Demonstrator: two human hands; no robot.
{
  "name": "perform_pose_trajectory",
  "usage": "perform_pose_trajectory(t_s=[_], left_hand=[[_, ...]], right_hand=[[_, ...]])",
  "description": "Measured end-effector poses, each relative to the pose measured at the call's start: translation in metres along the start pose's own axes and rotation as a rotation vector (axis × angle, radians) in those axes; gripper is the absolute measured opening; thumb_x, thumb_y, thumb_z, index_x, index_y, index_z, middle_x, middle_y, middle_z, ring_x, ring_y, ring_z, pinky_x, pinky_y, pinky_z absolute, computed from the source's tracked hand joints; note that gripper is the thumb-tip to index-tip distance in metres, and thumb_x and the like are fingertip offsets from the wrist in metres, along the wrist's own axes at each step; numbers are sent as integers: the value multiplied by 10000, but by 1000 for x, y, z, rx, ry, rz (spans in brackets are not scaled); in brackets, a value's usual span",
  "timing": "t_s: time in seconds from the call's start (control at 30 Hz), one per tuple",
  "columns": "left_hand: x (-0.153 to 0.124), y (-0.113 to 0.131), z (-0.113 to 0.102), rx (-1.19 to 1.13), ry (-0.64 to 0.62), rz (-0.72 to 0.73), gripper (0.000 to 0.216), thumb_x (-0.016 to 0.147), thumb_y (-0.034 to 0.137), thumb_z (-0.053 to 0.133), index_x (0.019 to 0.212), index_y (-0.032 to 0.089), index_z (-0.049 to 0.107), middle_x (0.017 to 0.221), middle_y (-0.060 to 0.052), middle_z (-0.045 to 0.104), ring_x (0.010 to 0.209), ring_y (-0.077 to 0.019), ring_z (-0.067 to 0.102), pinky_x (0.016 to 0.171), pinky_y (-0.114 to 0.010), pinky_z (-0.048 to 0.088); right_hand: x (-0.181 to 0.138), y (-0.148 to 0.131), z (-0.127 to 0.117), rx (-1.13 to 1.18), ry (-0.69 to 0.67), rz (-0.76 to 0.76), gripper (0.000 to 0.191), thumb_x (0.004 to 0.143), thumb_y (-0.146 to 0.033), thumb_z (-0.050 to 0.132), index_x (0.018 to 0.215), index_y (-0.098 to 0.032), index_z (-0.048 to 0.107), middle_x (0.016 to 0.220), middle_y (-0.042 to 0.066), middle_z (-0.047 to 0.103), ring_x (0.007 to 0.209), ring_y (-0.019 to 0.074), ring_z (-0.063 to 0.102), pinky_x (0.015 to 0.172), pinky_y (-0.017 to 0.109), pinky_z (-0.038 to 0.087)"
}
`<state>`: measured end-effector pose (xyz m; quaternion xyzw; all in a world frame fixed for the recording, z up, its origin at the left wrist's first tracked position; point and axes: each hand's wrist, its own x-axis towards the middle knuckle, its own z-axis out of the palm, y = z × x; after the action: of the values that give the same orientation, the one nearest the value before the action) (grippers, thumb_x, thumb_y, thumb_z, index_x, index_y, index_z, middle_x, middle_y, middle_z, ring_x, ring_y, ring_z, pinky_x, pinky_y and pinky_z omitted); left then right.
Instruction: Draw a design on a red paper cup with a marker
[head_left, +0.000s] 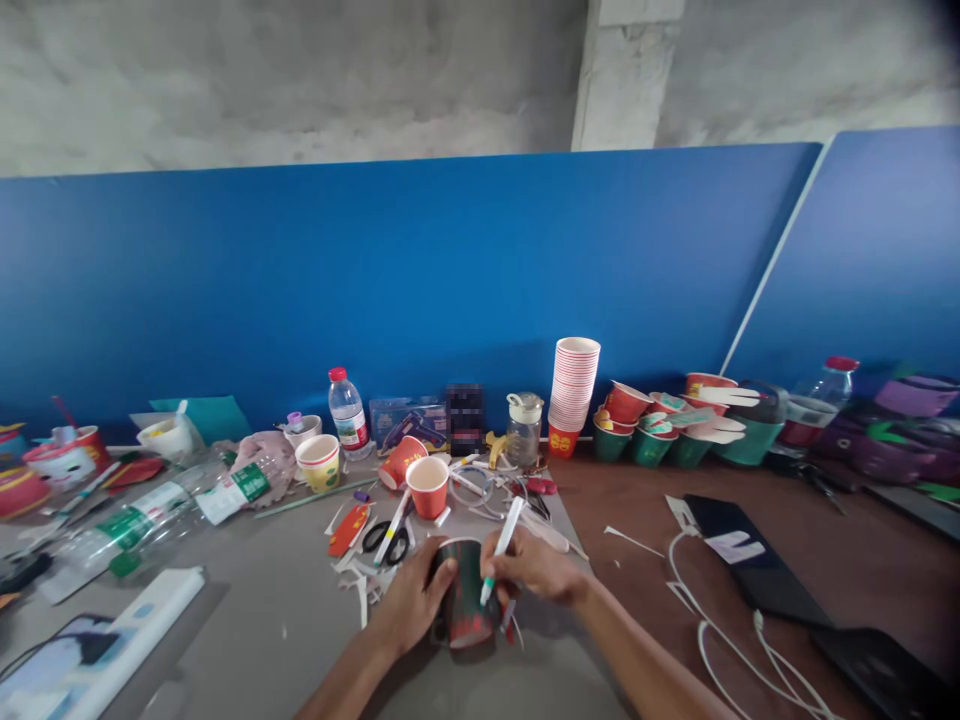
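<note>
A paper cup (466, 595), mostly dark green with red near its lower end, is tilted in front of me. My left hand (411, 600) wraps around its left side and steadies it. Between the fingers of my right hand (536, 568) is a white marker pen (508, 535) with a green tip. That tip points down at the cup's side; whether it touches cannot be made out. Just beyond the cup stands an upright red paper cup (427, 488), with black-handled scissors (386, 540) and a red paper piece (349, 530) to its left.
Paper scraps (364, 590) lie near my left hand. A tall cup stack (575, 395), a glass jar (524, 430) and a water bottle (349, 415) line the blue partition (420, 280). White cables (705, 600) and a black tablet-like object (757, 560) lie at right, a power strip (142, 630) at left.
</note>
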<state>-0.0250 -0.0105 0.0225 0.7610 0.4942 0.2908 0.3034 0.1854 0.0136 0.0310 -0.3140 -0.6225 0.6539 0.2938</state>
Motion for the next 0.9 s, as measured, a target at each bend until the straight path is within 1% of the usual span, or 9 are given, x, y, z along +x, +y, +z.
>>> perform_pose_trajectory(t_s=[0.07, 0.1, 0.27, 0.33, 0.43, 0.47, 0.6, 0.77, 0.9], left_hand=[[0, 1, 0, 1, 0, -9, 372, 880, 461, 325, 1080, 209, 514, 994, -50, 663, 921, -195, 602, 840, -304, 447], [0, 1, -1, -1, -2, -4, 371, 882, 456, 324, 1077, 207, 517, 995, -51, 663, 923, -196, 601, 844, -305, 444], [0, 4, -2, -31, 0, 51, 369, 899, 426, 288, 1074, 209, 530, 1062, -64, 643, 994, -206, 575, 885, -311, 420], [0, 5, -2, -35, 3, 49, 365, 900, 426, 283, 1063, 212, 530, 1056, -62, 642, 985, -203, 576, 877, -309, 422], [0, 4, -1, -26, -11, 20, 359, 903, 435, 272, 1022, 211, 526, 983, -52, 652, 930, -198, 589, 841, -305, 435], [0, 4, -1, -20, -13, 17, 360, 904, 437, 269, 1020, 210, 522, 977, -52, 651, 930, -198, 589, 839, -305, 434], [0, 1, 1, 24, -9, 22, 351, 901, 437, 280, 1011, 205, 518, 986, -66, 646, 952, -210, 581, 836, -313, 428], [-1, 0, 3, 72, -8, -7, 342, 896, 446, 291, 923, 199, 526, 867, -52, 648, 830, -205, 599, 754, -308, 445], [0, -1, 3, 44, 2, 21, 334, 895, 440, 305, 979, 199, 521, 957, -62, 647, 895, -205, 595, 805, -314, 432]], right_hand=[[0, -1, 1, -7, -97, 42, 354, 659, -473, 676, 724, -134, 599, 484, -26, 573, 401, 71, 456, 416, 186, 323], [1, 0, 2, -5, -86, 35, 358, 658, -477, 675, 727, -133, 599, 489, -25, 574, 403, 71, 456, 421, 188, 327], [8, 3, 5, 34, 243, -156, 396, 687, -528, 627, 695, -136, 569, 507, -24, 543, 441, 71, 441, 454, 200, 334], [9, 3, 7, 31, 244, -158, 388, 687, -523, 629, 711, -141, 566, 510, -28, 537, 445, 71, 433, 460, 204, 334], [9, 1, 11, -7, 172, -101, 378, 680, -513, 636, 740, -146, 573, 499, -34, 537, 428, 66, 413, 451, 201, 321], [9, 0, 12, -15, 189, -100, 375, 680, -513, 634, 739, -147, 572, 495, -36, 532, 425, 64, 407, 447, 199, 314], [12, 2, 13, -1, 384, -187, 358, 685, -508, 613, 713, -157, 551, 490, -39, 513, 432, 68, 399, 442, 200, 302], [16, 7, 14, -44, 307, -179, 280, 714, -437, 604, 734, -160, 563, 508, -31, 521, 438, 74, 390, 442, 204, 295], [16, 7, 15, -42, 477, -223, 251, 732, -417, 574, 732, -167, 549, 526, -27, 505, 456, 86, 412, 442, 208, 290]])
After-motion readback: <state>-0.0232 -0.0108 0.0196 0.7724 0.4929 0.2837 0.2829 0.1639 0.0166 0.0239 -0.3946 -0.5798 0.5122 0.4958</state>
